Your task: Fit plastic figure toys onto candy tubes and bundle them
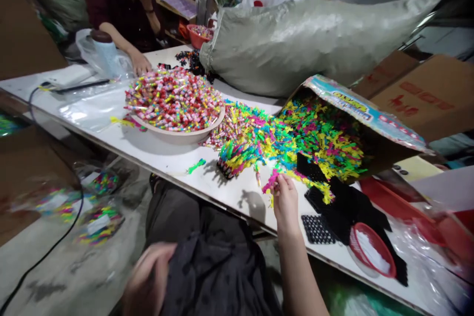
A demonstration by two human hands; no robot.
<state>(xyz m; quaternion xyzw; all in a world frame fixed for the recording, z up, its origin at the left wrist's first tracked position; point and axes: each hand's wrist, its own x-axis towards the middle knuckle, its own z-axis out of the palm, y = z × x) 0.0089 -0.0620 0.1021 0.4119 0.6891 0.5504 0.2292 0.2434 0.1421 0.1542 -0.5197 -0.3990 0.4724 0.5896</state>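
My right hand (286,201) is above the table's front edge, thumb and fingertips pinched on a small pink plastic piece (271,180). Just left of it, a black holder (224,169) is packed with upright yellow, green, blue and pink pieces. Between the two stands a small candy-coloured tube (258,176). Behind my right hand spreads a heap of loose bright plastic pieces (266,133), running into an overturned carton (370,108). My left hand (150,269) is low beside my dark-clothed lap, blurred, with its fingers not clearly visible.
A wide basin (174,134) heaped with small striped tubes stands left of centre. Black perforated trays (318,229) and a red basket (372,249) lie at right. A big grey sack (296,44) rests behind. Across the table, another person's hand (139,63) is near the basin.
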